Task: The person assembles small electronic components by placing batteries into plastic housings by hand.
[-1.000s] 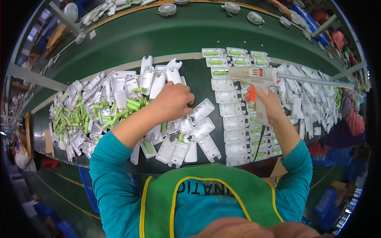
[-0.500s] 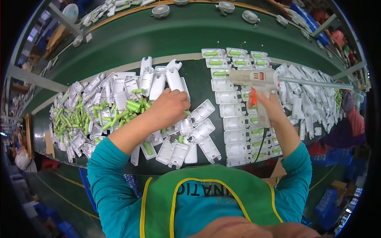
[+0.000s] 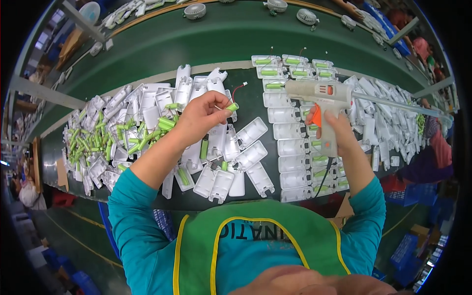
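Between the thumb and fingers of my left hand [image 3: 202, 119] is a green cylindrical battery [image 3: 233, 106], its thin red wire and small white connector sticking up. My right hand [image 3: 338, 132] grips a whitish glue gun [image 3: 336, 96] by its handle, fingers at the orange trigger [image 3: 315, 116]. A long translucent glue stick [image 3: 393, 102] runs out of its back end. The nozzle points left, over a column of white plastic shells [image 3: 289, 163]. Several shells at the far end of the rows hold green batteries, such as this seated battery [image 3: 269, 73].
Left of my left hand lies a heap of white shells and loose green batteries [image 3: 102, 142]. More white casings [image 3: 378, 115] are piled on the right. Beyond the bench runs a green surface [image 3: 196, 42] with small white fan heads [image 3: 195, 11] along its far side. A black cord [image 3: 324, 177] hangs from the glue gun.
My left hand has come up from the pile and turned, and the battery with its red wire now shows in its fingers. The glue gun has shifted only slightly.
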Action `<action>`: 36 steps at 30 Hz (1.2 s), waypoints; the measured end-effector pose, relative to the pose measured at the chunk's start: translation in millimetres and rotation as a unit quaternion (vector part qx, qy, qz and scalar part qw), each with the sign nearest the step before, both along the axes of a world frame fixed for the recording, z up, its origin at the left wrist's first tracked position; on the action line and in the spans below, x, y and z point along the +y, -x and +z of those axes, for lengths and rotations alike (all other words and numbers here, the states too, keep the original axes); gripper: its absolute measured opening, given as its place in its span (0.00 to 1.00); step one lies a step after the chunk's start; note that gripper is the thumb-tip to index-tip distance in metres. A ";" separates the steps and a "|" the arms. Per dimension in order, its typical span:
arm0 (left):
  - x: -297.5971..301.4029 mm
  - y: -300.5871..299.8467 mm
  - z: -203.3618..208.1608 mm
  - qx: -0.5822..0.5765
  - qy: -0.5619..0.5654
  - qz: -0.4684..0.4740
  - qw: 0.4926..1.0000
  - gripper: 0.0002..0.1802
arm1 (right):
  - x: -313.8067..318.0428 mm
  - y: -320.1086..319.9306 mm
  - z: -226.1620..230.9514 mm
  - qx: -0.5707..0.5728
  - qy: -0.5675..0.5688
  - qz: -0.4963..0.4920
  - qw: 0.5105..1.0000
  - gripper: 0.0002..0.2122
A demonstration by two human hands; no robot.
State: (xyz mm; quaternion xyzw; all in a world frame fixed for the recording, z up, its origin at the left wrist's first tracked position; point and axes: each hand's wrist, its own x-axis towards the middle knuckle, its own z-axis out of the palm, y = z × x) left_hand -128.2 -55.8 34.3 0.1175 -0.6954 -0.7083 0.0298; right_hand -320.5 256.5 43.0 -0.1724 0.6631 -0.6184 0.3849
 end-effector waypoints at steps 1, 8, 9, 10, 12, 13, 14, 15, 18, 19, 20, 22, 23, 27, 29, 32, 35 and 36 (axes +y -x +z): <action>1.4 0.0 -1.7 0.002 -0.002 0.005 1.000 0.11 | 2.6 -2.2 -1.5 0.003 -0.012 0.021 1.000 0.20; 1.0 2.0 -4.3 -0.035 0.055 0.016 0.998 0.09 | 3.4 -16.9 -4.3 -0.008 -0.053 0.049 0.997 0.18; 1.1 3.2 -3.4 -0.036 0.054 0.015 0.998 0.09 | 3.0 -17.0 -5.1 -0.009 -0.053 0.049 0.997 0.18; 1.8 5.0 -2.3 -0.057 0.085 0.013 0.995 0.09 | 2.7 -17.0 -6.2 -0.008 -0.051 0.051 0.997 0.18; 3.4 8.0 -1.4 -0.081 0.115 0.012 0.990 0.08 | 0.6 -18.8 -8.3 -0.010 -0.050 0.056 0.997 0.18; 4.5 11.3 -1.1 -0.069 0.130 0.016 0.989 0.08 | -0.7 -20.1 -9.1 -0.001 -0.050 0.053 0.997 0.17; 6.1 15.9 -0.5 -0.056 0.145 0.020 0.988 0.07 | -1.3 -20.6 -9.7 0.007 -0.051 0.049 0.997 0.16; 8.4 21.5 2.3 -0.057 0.155 0.024 0.986 0.07 | -1.4 -20.3 -10.3 0.006 -0.051 0.049 0.997 0.16; 15.0 41.0 4.1 -0.019 0.235 0.020 0.972 0.08 | -0.5 -19.4 -10.7 0.031 -0.072 0.055 0.995 0.14; 17.4 49.8 1.7 -0.008 0.252 0.016 0.967 0.08 | 1.4 -20.0 -10.4 0.043 -0.076 0.041 0.995 0.14; 20.4 56.9 -1.2 -0.009 0.252 0.016 0.967 0.08 | 3.2 -20.5 -10.6 0.055 -0.080 0.028 0.995 0.13; 26.4 71.3 -7.9 0.022 0.304 0.010 0.952 0.09 | 8.0 -16.9 -8.9 0.060 -0.094 0.038 0.993 0.14; 29.5 80.4 -13.4 0.026 0.301 0.004 0.953 0.08 | 10.8 -15.5 -8.6 0.065 -0.108 0.046 0.991 0.16; 47.8 108.7 -33.1 0.048 0.402 0.010 0.914 0.04 | 15.4 -13.1 -9.6 0.043 -0.111 0.045 0.992 0.15; 57.2 114.2 -42.9 0.061 0.428 0.009 0.902 0.04 | 18.1 -12.3 -11.4 0.040 -0.115 0.060 0.991 0.17; 66.5 118.4 -56.5 0.073 0.474 0.013 0.877 0.05 | 15.4 -21.9 0.0 -0.009 -0.074 0.015 0.997 0.19; 69.5 121.4 -66.0 0.058 0.487 0.002 0.871 0.05 | 26.1 -17.7 -6.6 -0.032 -0.053 0.029 0.998 0.19; 69.4 122.8 -69.3 0.082 0.494 0.014 0.866 0.05 | 27.1 -19.0 -6.8 -0.033 -0.053 0.028 0.998 0.19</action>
